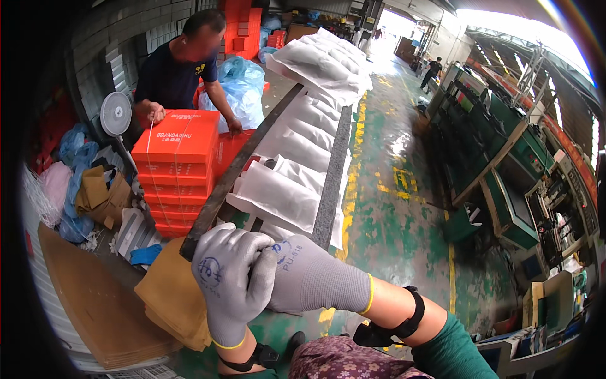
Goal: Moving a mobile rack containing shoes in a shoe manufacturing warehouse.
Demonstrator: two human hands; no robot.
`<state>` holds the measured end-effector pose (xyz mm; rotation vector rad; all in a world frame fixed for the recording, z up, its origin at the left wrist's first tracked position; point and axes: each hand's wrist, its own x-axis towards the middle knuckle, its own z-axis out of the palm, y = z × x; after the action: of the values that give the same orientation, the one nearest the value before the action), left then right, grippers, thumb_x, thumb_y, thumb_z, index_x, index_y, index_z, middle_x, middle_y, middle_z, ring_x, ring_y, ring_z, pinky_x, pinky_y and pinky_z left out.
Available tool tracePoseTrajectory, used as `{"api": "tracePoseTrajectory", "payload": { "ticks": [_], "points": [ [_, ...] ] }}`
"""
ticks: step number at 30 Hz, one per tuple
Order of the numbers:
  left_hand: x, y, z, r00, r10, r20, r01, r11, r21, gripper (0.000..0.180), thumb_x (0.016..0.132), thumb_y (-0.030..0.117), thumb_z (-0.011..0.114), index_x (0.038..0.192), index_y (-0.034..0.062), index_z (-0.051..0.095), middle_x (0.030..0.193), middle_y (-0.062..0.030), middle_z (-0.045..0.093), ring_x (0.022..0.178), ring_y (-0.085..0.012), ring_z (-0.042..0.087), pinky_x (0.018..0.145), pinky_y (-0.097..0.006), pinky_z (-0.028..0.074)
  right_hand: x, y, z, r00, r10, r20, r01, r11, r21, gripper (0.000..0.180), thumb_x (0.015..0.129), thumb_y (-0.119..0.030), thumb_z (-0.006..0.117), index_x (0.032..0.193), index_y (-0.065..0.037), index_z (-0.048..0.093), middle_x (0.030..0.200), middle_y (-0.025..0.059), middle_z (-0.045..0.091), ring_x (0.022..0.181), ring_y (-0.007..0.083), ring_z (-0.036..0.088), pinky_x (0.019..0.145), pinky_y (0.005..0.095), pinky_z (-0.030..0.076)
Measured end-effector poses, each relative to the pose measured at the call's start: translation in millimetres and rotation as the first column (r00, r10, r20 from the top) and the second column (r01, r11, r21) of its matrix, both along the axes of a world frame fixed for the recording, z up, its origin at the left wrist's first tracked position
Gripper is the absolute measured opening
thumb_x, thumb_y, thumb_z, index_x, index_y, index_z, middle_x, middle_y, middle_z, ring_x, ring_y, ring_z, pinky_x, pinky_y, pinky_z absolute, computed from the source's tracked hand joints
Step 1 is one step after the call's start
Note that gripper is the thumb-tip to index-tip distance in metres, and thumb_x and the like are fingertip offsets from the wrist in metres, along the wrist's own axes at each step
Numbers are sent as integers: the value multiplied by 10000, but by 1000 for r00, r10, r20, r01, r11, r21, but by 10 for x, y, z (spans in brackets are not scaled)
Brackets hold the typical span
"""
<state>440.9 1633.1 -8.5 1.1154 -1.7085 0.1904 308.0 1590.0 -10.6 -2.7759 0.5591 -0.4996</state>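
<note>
My hands meet over the near end of a long rack, both in grey knitted gloves with blue pen marks. My left hand [230, 278] is closed, fingers curled over and thumb against the right glove. Whether it grips the right fingers or something small between them is hidden. My right hand [309, 273] reaches in from the right, its fingers out of sight behind the left. Just beyond them, white cloth-like bags [278, 197] lie in an overlapping row between the rack's dark rails [332, 180]. More white bags [322, 66] are heaped at the far end.
Left of the rack, a person [180, 72] grips the cord around stacked red boxes [177, 145]. A white round fan [116, 114], brown cardboard sheets [95, 303] and blue plastic bags [237, 88] surround that side. A green floor [394, 252] with yellow lines separates the rack from machines [514, 196] at right.
</note>
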Motion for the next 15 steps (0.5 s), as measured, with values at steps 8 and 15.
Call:
{"api": "tracePoseTrajectory", "payload": {
  "ticks": [8, 15],
  "points": [
    [5, 15, 19, 1000, 6, 8, -6, 1000, 0, 160, 816, 204, 575, 726, 73, 592, 669, -79, 583, 645, -303, 558, 720, -394, 437, -14, 39, 98, 999, -8, 42, 4, 997, 77, 95, 742, -166, 607, 689, -90, 590, 631, 68, 598, 588, 273, 630, 496, 378, 463],
    [-2, 3, 26, 1000, 6, 6, -6, 1000, -3, 153, 813, 200, 575, 726, 75, 596, 669, -74, 580, 647, -300, 559, 725, -393, 440, -35, 35, 111, 999, -13, 44, 10, 998, 61, 106, 735, -167, 612, 674, -85, 585, 623, 74, 594, 583, 274, 628, 495, 377, 463]
  ]
}}
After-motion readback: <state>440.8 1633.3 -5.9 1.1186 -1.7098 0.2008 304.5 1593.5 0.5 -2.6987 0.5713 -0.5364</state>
